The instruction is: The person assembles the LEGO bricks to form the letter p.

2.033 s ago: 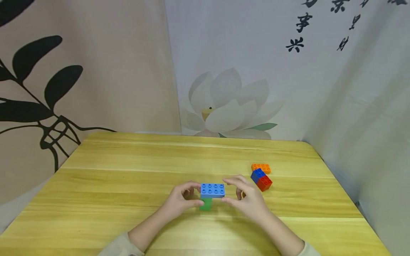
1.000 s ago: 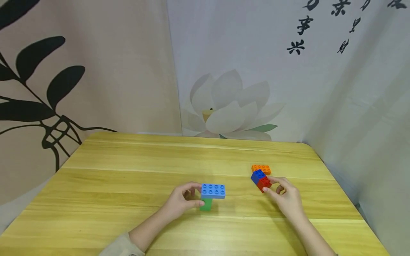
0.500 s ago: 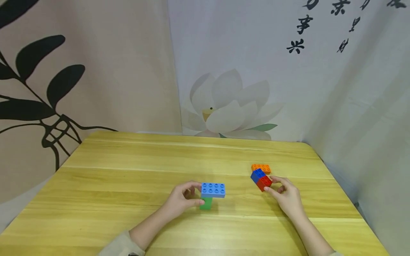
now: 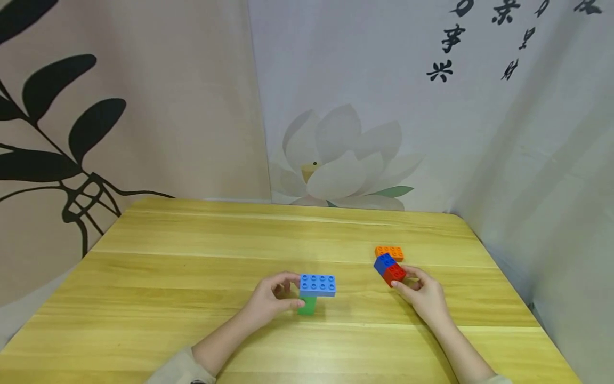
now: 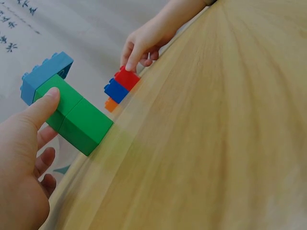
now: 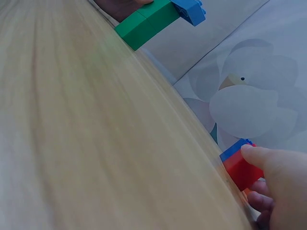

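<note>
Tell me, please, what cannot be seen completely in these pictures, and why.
Head view: top of the green bricks, under the light blue brick.
Head view: part of the orange brick, behind the dark blue brick.
Right wrist view: the left hand, cut off by the top edge.

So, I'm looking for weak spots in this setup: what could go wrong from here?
The light blue brick overhangs the green stack, so pressing its free end might tip or loosen it. The right grip pinches the red brick; the dark blue brick against it might swing into the orange brick just behind.
</note>
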The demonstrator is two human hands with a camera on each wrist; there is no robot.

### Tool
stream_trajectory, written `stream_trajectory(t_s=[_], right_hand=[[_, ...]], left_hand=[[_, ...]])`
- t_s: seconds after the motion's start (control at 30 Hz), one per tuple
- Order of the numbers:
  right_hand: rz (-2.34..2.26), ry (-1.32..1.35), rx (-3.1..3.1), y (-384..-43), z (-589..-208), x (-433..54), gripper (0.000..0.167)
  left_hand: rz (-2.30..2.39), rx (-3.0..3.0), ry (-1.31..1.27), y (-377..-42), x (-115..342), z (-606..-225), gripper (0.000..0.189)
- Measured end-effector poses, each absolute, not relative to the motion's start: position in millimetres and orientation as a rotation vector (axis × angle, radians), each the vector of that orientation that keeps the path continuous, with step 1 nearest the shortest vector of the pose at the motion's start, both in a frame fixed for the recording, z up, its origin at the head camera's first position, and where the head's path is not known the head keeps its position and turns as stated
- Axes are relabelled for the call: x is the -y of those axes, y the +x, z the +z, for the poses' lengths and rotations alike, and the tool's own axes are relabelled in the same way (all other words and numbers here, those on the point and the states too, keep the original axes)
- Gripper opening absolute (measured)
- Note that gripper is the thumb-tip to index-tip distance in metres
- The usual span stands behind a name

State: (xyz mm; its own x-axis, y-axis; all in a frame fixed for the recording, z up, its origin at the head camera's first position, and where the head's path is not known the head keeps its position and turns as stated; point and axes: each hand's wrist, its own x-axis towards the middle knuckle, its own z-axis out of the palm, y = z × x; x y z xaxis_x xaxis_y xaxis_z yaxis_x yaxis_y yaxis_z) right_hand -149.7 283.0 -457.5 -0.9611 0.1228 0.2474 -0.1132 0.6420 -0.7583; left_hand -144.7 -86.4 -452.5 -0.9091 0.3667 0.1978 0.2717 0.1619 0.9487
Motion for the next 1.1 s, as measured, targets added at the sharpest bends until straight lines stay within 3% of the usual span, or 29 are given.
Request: stream_trajectory(t_s=[0.77, 1.1], right_hand=[[1.184, 0.08, 2.466, -147.0, -453.2, -278.5, 0.036], [1.314, 0.187, 2.337, -136.6, -427.4, -258.1, 0.037]], left_hand=[[1.899, -2.311, 0.647, -144.6, 87.1, -451.4, 0.038], [1.901, -2.29, 0.609, -140.8, 85.7, -444.2, 0.038]])
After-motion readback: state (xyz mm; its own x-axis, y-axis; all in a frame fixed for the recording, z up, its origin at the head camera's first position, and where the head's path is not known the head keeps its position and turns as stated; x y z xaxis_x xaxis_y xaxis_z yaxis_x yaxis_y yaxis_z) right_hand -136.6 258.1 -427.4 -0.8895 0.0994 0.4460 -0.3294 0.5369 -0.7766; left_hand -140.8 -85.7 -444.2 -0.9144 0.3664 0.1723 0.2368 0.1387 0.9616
